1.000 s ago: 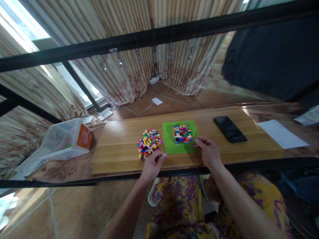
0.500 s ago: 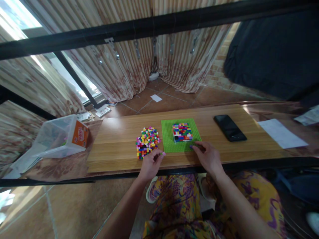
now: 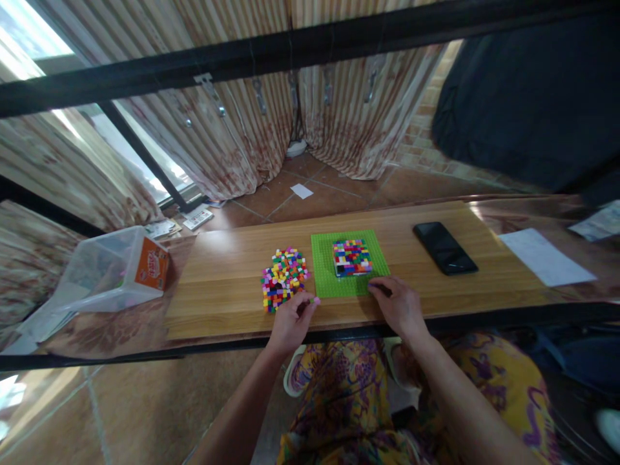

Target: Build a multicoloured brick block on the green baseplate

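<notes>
My left hand [image 3: 292, 321] is closed in a pinch at the near edge of a pile of small coloured building bricks [image 3: 285, 274]. A pink brick [image 3: 316, 301] shows at its fingertips, just off the near left corner of a green studded baseplate [image 3: 322, 271]. On that plate stands a low block of multicoloured bricks [image 3: 352, 257], with a dark gap at its near left corner. My right hand [image 3: 400, 307] is over the plate's near right corner, thumb and forefinger drawn together. Whatever is between those fingertips is hidden.
A black phone [image 3: 444, 248] lies on the wooden board [image 3: 232, 258] to the right, with a white paper [image 3: 545, 257] beyond it. At the left is a clear plastic tub [image 3: 109, 271] with an orange label. A dark bar [image 3: 300, 55] crosses the far side.
My right hand has shifted slightly left along the baseplate's near edge. The small blue-purple brick seen at its fingertips before no longer shows. My left hand keeps its pinch on the pink brick.
</notes>
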### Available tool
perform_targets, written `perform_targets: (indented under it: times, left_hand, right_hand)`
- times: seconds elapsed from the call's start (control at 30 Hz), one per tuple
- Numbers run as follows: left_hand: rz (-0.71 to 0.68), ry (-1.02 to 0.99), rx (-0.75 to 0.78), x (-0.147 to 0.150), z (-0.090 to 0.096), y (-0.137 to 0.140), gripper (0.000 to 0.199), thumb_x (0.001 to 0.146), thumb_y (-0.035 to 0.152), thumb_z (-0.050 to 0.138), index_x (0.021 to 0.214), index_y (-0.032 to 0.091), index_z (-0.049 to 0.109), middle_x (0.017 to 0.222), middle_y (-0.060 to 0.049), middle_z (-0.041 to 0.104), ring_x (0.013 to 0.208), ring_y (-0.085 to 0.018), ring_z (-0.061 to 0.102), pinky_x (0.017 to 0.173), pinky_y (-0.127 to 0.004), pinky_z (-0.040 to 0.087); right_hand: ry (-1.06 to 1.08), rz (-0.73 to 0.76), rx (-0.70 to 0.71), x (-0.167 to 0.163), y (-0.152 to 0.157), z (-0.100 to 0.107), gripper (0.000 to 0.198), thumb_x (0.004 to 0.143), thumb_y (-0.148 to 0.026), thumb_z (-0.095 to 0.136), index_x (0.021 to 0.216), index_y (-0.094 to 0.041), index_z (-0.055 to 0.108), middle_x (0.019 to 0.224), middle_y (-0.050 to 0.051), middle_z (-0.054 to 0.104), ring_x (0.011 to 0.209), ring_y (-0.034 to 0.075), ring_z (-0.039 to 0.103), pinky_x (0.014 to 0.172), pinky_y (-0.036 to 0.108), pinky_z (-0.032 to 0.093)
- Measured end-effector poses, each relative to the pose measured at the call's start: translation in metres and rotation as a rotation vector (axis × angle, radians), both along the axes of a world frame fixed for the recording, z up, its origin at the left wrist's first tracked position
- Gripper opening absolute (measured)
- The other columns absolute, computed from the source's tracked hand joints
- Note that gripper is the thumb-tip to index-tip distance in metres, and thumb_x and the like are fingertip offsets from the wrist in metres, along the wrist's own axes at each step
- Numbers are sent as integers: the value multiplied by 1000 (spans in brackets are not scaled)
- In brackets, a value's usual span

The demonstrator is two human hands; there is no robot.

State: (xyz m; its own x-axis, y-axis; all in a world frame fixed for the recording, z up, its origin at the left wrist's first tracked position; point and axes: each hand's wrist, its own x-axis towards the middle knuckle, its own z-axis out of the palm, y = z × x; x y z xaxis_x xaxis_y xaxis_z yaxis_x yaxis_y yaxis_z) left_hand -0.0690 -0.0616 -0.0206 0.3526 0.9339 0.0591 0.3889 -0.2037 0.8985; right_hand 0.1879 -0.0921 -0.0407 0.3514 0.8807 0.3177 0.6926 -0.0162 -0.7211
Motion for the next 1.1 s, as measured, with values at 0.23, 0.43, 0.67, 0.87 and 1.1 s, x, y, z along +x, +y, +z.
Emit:
perform_targets:
  times: [0.23, 0.43, 0.67, 0.87, 1.1]
  left_hand:
    - [5, 2, -16, 0, -3, 1, 25, 93, 39, 56, 84, 18, 63, 73, 2, 52, 66, -11, 45, 63, -23, 36]
    - [6, -9, 6, 0, -2, 0, 24, 93, 39, 57, 82, 18, 63, 72, 2, 52, 66, -11, 46, 64, -23, 37]
    - [14, -16, 18, 1, 1, -1, 24, 93, 39, 57, 84, 18, 65, 70, 2, 52, 63, -11, 44, 63, -22, 38]
    - [20, -17, 18, 1, 1, -2, 23, 93, 38, 57, 88, 18, 66, 70, 2, 53, 63, -11, 45, 62, -22, 38]
    - [29, -19, 9, 2, -1, -4, 21, 93, 36, 57, 88, 18, 67, 71, 2, 55, 63, -11, 45, 63, -22, 38]
  right_hand:
    - [35, 76, 127, 8, 18, 24, 21, 89, -38, 62, 85, -22, 76, 86, 7, 74, 79, 22, 67, 75, 36, 52]
    - [-3, 106, 149, 11, 30, 29, 21, 90, -37, 62, 84, -23, 77, 87, 6, 73, 82, 22, 68, 77, 36, 53]
    - [93, 80, 129, 11, 32, 26, 21, 86, -40, 66, 79, -23, 77, 85, 6, 73, 81, 22, 68, 76, 37, 53]
    - [46, 100, 142, 9, 31, 23, 20, 88, -38, 63, 83, -25, 78, 86, 6, 73, 83, 22, 68, 79, 37, 54]
    - [37, 98, 239, 8, 29, 8, 20, 90, -38, 64, 87, -24, 78, 89, 6, 73, 85, 21, 69, 81, 39, 56]
